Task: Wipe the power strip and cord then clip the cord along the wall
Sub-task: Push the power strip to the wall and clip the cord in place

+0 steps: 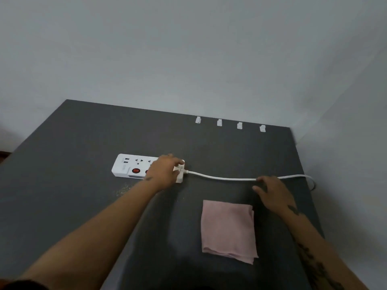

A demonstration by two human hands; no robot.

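- The power strip [129, 166] lies flat on the bench [83, 143], left of centre. The left hand [165, 172] grips its right end, with fingers curled over the edge where the cord [219, 177] comes out.
- The right hand [272, 193] lies over the cord further right, fingertips on it and thumb held apart on the near side. I cannot tell whether it actually pinches the cord.
- Risk: the cord drops off the right edge of the bench. Pulling it towards the clips [219, 122] could strain the joint at the strip or drag the strip sideways if the left hand loosens.
- Risk: the folded pink cloth [228, 229] lies near, between the arms, and neither hand holds it. Clipping first would probably mean skipping the wipe.
- Risk: the four small white clips sit well apart from the cord, in a row at the far edge, so a tight cord might pop them loose.
- The bench is dark grey and matte, with pale specks [123, 191] near the left forearm.
- A plain pale wall [188, 59] rises behind it and meets a second wall at the right corner.
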